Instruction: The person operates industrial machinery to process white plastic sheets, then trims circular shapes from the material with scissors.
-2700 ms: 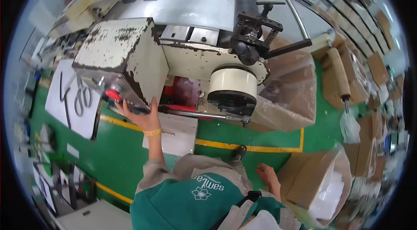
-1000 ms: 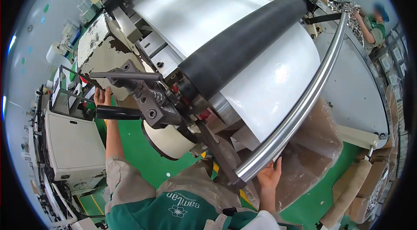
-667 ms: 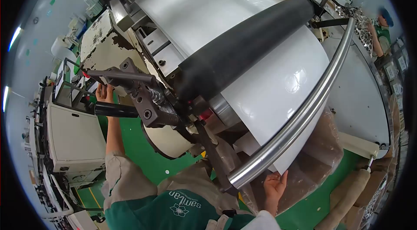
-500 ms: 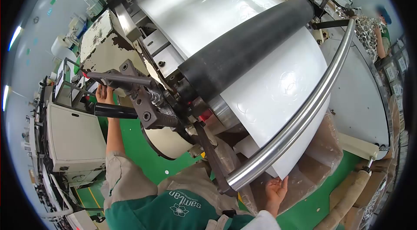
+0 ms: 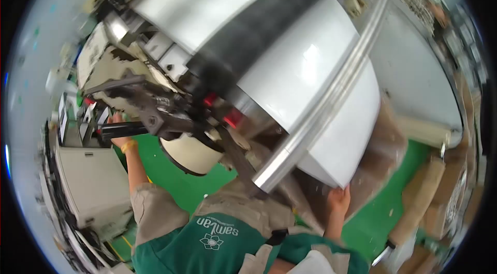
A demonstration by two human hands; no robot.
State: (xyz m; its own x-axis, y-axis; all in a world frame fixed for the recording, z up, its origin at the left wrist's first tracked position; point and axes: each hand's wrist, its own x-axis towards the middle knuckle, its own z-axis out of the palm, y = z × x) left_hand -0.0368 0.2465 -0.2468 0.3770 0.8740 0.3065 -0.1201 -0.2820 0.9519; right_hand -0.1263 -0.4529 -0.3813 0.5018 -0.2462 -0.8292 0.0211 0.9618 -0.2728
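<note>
A wide glossy white sheet (image 5: 305,77) runs under a black roller (image 5: 264,25) and hangs over the machine's front end. At the sheet's lower corner, my right hand (image 5: 339,200) has its fingers closed on the edge. A curved steel bar (image 5: 331,87) crosses above the sheet. My left hand (image 5: 120,137), with a yellow band at the wrist, is raised at the machine's left side beside a black cylindrical handle (image 5: 124,129). Its fingers are blurred and partly hidden, so its grip does not show.
Brown plastic wrapping (image 5: 383,160) lies below the sheet's hanging end. A wrapped roll (image 5: 422,196) and cardboard stand at the right. On the left is a cream cabinet (image 5: 96,181). A metal bracket (image 5: 150,103) juts out beside the roller. The floor (image 5: 191,191) is green.
The view has shifted, and the machine sits further up and left. My right hand still grips the sheet's corner, which now hangs further past the steel bar. My left hand stays by the black handle.
</note>
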